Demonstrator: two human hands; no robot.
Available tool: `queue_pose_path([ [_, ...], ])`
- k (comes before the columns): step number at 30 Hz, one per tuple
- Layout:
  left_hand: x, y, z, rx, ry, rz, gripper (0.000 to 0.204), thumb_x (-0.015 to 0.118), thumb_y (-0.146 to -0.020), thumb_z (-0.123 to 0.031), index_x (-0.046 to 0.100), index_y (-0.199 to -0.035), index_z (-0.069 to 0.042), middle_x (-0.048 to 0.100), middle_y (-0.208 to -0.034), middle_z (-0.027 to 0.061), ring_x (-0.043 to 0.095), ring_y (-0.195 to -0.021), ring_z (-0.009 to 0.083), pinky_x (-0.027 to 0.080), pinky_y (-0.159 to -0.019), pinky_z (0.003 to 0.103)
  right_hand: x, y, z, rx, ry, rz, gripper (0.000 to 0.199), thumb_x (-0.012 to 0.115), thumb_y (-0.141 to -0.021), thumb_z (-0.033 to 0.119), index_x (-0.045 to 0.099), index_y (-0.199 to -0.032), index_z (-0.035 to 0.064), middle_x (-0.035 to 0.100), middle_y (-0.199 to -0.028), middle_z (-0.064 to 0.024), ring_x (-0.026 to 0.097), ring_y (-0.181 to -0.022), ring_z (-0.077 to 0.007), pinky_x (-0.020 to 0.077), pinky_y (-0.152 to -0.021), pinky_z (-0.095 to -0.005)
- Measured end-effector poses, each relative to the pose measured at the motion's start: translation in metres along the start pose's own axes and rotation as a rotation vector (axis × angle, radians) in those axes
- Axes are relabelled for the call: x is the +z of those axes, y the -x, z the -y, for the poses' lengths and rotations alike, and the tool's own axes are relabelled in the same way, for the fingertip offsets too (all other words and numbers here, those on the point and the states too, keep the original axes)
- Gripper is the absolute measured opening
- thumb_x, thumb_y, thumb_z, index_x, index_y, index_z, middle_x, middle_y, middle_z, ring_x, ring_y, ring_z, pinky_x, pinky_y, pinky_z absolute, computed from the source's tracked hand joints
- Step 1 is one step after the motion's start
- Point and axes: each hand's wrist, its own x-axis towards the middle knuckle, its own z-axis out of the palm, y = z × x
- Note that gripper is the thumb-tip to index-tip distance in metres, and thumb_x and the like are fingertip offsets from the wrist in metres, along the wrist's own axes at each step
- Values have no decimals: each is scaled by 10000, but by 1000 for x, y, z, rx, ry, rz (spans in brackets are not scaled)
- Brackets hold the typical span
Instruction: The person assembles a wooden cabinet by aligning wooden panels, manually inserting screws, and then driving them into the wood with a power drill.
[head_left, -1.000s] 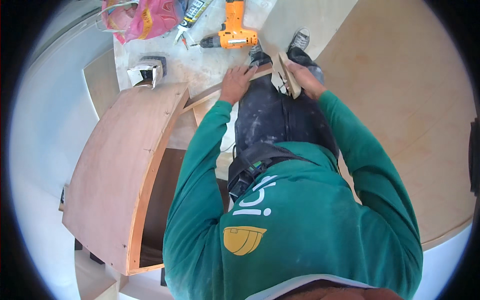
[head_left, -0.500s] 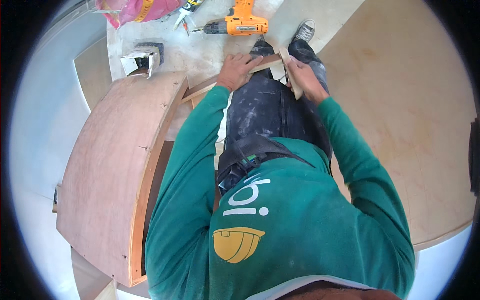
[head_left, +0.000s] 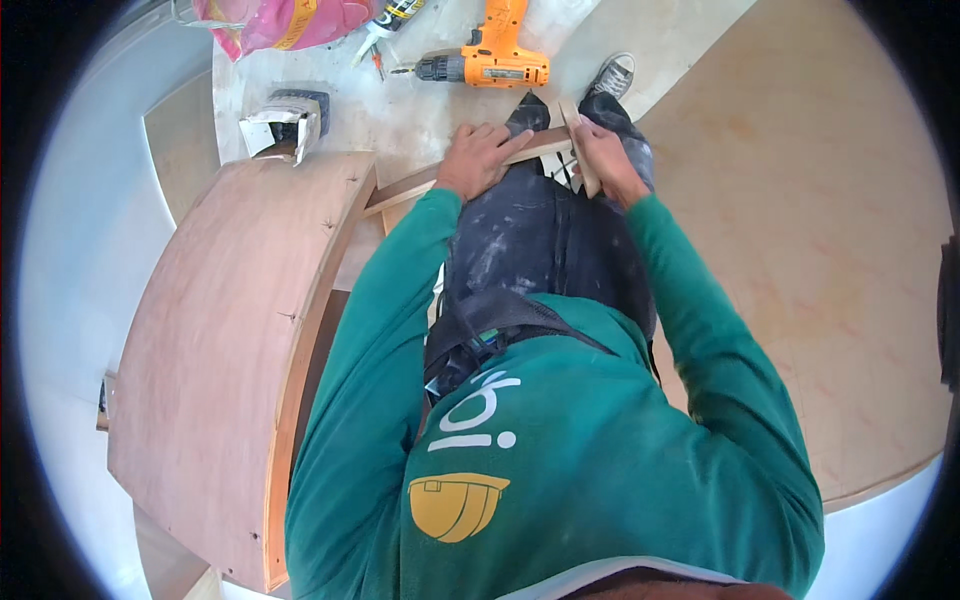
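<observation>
Pale dusty floor, curved plywood panel, orange drill, left hand on wooden strip

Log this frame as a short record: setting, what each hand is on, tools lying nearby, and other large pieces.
setting: person bent over a floor, seen from above
left hand: pressed flat on a wooden strip
right hand: gripping a small wood piece at the strip's end
tools: orange drill, sealant tube
other: curved plywood panel at the left, pink bag, shoe
</observation>
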Motion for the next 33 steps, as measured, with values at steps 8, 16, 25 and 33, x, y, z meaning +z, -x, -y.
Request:
queue_pose_path([
  [8, -3, 2, -2, -2, 21, -6, 793, 780, -788, -188, 521, -1531, -284, 607, -1073, 9, 594, -1069, 223, 405, -889, 429, 1, 8, 3, -1, 23, -17, 479, 567, -1032, 353, 667, -1292, -36, 703, -937, -105, 647, -811, -164, 533, -659, -342],
  [16, -9, -2, -4, -10, 12, 57, 780, 760, -807, -174, 511, -1539, -283, 609, -1079, 20, 595, -1066, 226, 408, -908, 429, 3, -69, -19, -38, 16, 46, 538, 568, -1057, 376, 591, -1442, 1, 674, -1056, -72, 629, -907, -159, 533, -813, -322],
  [25, -10, -4, -1, -1, 31, 11, 787, 761, -807, -168, 507, -1541, -288, 611, -1077, 12, 596, -1041, 224, 409, -895, 424, 0, -59, -15, -57, 111, 16, 481, 568, -1036, 370, 673, -1316, -6, 693, -976, -104, 618, -798, -194, 541, -724, -361],
  [33, -4, -4, -1, -18, 6, 1, 775, 754, -815, -177, 511, -1539, -311, 613, -1060, 8, 600, -1032, 214, 411, -883, 420, 2, -4, -4, 9, 34, -55, 502, 572, -1031, 403, 674, -1261, -31, 682, -924, -89, 625, -737, -159, 545, -646, -329],
])
